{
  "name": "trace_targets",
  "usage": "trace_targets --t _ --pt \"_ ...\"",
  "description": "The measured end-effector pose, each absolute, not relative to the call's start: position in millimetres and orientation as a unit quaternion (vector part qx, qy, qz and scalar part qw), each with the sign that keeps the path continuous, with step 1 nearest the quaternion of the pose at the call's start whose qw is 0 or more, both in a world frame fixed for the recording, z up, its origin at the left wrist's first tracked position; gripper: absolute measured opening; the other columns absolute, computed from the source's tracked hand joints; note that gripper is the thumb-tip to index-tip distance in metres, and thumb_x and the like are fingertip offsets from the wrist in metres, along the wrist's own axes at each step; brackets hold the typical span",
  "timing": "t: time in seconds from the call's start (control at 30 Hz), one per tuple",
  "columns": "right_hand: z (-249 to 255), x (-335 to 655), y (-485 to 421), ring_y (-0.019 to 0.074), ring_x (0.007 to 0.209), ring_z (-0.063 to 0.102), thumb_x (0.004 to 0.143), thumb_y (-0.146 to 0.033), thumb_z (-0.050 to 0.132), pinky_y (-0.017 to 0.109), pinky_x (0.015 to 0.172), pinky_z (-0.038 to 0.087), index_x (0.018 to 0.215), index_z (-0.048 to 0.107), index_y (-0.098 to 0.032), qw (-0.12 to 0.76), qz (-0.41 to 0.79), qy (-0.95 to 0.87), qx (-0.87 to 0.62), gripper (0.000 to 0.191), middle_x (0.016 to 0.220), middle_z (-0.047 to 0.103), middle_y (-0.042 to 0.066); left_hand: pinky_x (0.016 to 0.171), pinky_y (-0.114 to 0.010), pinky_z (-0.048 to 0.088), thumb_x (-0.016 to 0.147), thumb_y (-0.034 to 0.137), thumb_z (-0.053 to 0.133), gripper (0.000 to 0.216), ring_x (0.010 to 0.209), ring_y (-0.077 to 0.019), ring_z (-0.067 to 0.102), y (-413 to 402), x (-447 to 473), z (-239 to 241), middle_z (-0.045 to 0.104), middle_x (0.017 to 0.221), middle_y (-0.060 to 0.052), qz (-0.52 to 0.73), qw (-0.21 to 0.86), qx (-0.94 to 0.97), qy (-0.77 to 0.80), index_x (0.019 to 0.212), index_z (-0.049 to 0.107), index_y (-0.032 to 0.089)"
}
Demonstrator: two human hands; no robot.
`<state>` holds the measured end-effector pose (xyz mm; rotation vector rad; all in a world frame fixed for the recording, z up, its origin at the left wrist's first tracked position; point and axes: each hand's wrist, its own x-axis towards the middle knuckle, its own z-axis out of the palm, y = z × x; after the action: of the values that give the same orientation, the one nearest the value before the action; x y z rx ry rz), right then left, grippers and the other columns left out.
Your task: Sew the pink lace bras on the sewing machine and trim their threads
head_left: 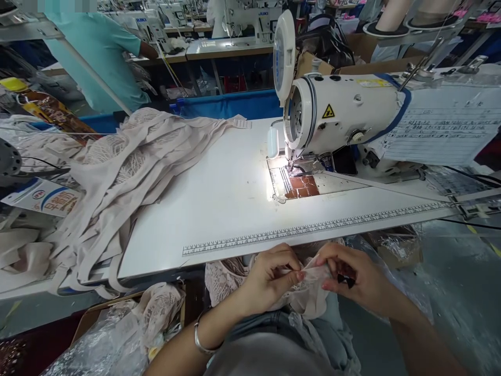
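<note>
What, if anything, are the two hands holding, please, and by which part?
The left hand and right hand pinch the pale fabric by its upper part. A small black object shows within the right hand; its grip is unclear.

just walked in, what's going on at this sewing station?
The person's left hand and right hand pinch a pale pink lace garment just off the table's front edge. The right hand also has a small black object, too unclear to name. The sewing machine's needle area is lit; similar garments lie piled left.
</note>
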<state>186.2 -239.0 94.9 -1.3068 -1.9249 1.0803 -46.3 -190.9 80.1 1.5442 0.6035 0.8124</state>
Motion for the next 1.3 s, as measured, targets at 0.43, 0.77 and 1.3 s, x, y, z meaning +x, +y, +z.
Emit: trace_targets --t 0.43,0.77,1.3 --pt "101 180 -235 0.0075 0.05 0.048 0.097 -0.038 0.059 0.023 0.046 0.044 0.076 0.058 -0.02 0.401 0.463 -0.624 -0.486 0.028 0.084 0.061 0.003 0.074 -0.027 0.049 0.095 0.022 0.06 0.021 0.082 -0.0176 0.064 -196 -46 81 0.07 0.089 -0.009 0.355 0.618 0.661 0.236 0.075 0.061 0.016" --pt "103 164 -241 0.0088 0.051 0.049 0.094 -0.028 0.06 0.021 0.045 0.041 0.083 0.055 -0.023 0.46 0.317 -0.637 -0.532 0.014 0.075 0.06 0.0 0.069 -0.023 0.044 0.095 0.016 0.056 0.02 0.076 -0.0143 0.059 -200 -46 81 0.066 0.082 -0.006 0.351 0.578 0.692 0.252 0.075 0.056 0.017" --pt "129 172 -238 0.0141 0.06 0.062 0.095 -0.043 0.055 0.023 0.053 0.047 0.089 0.063 -0.023 0.279 0.48 -0.597 -0.579 0.022 0.07 0.065 0.001 0.073 -0.024 0.046 0.095 0.011 0.049 0.016 0.083 -0.0154 0.062 -199 -52 92 0.068 0.091 -0.007 0.344 0.495 0.762 0.237 0.081 0.053 0.018"
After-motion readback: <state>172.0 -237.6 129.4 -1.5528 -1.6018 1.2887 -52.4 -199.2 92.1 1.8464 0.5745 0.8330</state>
